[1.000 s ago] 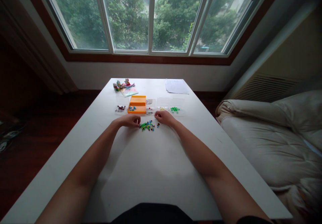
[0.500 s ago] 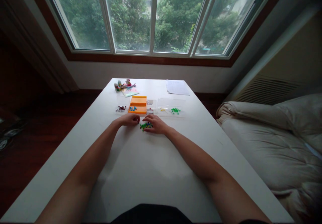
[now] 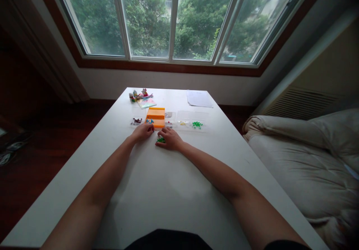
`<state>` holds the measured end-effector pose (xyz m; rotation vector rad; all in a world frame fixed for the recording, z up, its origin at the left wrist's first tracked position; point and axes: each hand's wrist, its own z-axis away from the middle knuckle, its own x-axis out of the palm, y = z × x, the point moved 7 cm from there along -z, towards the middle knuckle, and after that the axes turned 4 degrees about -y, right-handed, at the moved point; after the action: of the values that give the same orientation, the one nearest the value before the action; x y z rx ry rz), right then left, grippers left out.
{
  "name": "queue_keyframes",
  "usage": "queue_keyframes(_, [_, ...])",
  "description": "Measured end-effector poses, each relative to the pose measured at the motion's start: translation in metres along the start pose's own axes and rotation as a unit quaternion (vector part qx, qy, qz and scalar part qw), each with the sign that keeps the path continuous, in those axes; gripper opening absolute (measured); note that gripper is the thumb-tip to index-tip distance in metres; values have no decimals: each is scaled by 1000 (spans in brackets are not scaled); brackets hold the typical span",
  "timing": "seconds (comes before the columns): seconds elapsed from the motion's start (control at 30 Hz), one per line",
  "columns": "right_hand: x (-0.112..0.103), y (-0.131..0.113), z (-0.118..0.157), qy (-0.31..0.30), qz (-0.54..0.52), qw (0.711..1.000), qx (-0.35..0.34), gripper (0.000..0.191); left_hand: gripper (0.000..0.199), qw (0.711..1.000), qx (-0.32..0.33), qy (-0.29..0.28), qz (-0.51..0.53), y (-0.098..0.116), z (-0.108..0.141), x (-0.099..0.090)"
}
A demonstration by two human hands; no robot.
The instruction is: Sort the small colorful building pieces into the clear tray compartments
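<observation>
My left hand (image 3: 143, 132) is closed, fingertips pinched together, just in front of the open orange box (image 3: 158, 123). Whatever it may hold is too small to make out. Small blue pieces (image 3: 150, 121) lie in the box's left part, close beyond that hand. My right hand (image 3: 171, 138) rests on the table with its fingers spread over a pile of tiny, mostly green pieces (image 3: 160, 140). Its palm and fingers hide much of the pile.
On the white table (image 3: 168, 190), clear boxes hold dark brown pieces (image 3: 137, 121), pale yellow pieces (image 3: 183, 123) and bright green pieces (image 3: 197, 124). Farther back are small colourful figures (image 3: 137, 95), a pastel sheet (image 3: 147, 103) and white papers (image 3: 199, 98). A sofa (image 3: 297, 160) stands at right.
My left hand has moved slightly forward, up to the front of the orange box. The right hand has shifted a little over the pile and covers more of it.
</observation>
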<state>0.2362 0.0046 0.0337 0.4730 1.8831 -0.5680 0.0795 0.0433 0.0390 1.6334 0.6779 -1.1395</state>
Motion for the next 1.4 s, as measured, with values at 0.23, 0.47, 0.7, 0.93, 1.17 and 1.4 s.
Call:
queue_keyframes(0.23, [1, 11, -8, 14, 24, 1000, 2, 39, 17, 999, -8, 33, 5, -5, 1, 5])
queue_keyframes(0.47, [-18, 27, 10, 45, 55, 997, -38, 37, 16, 995, 24, 71, 73, -9, -1, 8])
queue_keyframes(0.7, [-40, 62, 56, -5, 14, 1000, -27, 47, 24, 966, -18, 168, 195, -22, -15, -1])
queue_keyframes(0.93, [-29, 70, 55, -51, 6, 998, 25, 55, 21, 968, -105, 186, 128, -36, -28, -15])
queue_keyframes(1.17, [-26, 74, 46, -59, 17, 997, 38, 44, 31, 994, 7, 112, -2, 8, -9, -17])
queue_keyframes(1.4, [-23, 64, 37, -94, 33, 994, 52, 65, 65, 990, 97, -18, -96, 40, 14, 19])
